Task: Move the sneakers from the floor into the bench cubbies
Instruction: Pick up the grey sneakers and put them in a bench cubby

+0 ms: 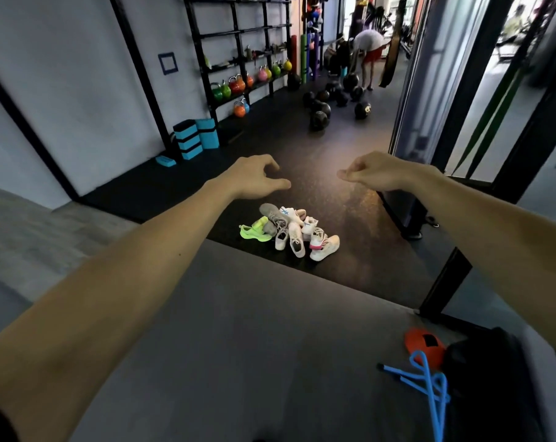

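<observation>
Several sneakers lie in a heap (294, 231) on the dark rubber floor ahead of me: a neon green one (254, 232) at the left, a grey one (273, 215), and white ones (324, 247), one with pink trim. Both my arms reach forward above the heap. My left hand (251, 178) hovers with fingers loosely curled and holds nothing. My right hand (372, 173) also hovers empty, with fingers curled in. A grey padded surface (238, 330) spreads below my arms. No cubbies are in view.
A rack of coloured kettlebells (238, 86) lines the left wall, with blue foam blocks (195, 137) beside it. Black medicine balls (330, 100) lie further back near a bending person (367, 49). A black post (445, 282), an orange object (423, 344) and a blue cord (429, 378) sit at the right.
</observation>
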Motion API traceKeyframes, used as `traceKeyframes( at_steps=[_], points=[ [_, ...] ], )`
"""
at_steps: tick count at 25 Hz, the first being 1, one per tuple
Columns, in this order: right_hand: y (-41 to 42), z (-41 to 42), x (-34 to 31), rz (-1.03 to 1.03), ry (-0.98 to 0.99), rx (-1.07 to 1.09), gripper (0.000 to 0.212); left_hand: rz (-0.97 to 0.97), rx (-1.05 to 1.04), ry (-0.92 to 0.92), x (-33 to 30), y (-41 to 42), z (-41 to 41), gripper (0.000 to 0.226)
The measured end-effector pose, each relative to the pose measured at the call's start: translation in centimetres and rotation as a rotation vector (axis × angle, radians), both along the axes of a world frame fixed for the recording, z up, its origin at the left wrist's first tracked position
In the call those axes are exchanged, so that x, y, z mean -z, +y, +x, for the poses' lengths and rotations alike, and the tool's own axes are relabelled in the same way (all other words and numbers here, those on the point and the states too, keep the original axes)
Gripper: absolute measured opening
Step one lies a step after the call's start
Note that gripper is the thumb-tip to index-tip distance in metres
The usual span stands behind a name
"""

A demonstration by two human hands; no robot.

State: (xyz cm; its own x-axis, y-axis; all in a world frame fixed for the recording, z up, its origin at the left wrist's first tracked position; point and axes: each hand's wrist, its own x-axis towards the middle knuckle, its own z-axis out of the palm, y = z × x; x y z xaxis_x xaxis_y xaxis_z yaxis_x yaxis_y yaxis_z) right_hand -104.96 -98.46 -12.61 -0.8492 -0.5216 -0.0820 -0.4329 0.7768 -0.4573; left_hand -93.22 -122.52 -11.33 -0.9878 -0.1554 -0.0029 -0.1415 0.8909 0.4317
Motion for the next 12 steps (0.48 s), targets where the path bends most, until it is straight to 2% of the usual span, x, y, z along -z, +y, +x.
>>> traceKeyframes(
  at_steps=[5, 12],
  points=[
    [-5.8, -10.4, 0.6, 0.022, 0.034, 0.013, 0.061, -0.017, 0.041, 0.023, 0.7, -6.6, -11.0, 0.059],
    [-15.4, -23.9, 0.6, 0.013, 0.026, 0.046, 0.059, -0.024, 0.082, 0.015, 1.0, -16.3, -26.4, 0.058]
  ],
)
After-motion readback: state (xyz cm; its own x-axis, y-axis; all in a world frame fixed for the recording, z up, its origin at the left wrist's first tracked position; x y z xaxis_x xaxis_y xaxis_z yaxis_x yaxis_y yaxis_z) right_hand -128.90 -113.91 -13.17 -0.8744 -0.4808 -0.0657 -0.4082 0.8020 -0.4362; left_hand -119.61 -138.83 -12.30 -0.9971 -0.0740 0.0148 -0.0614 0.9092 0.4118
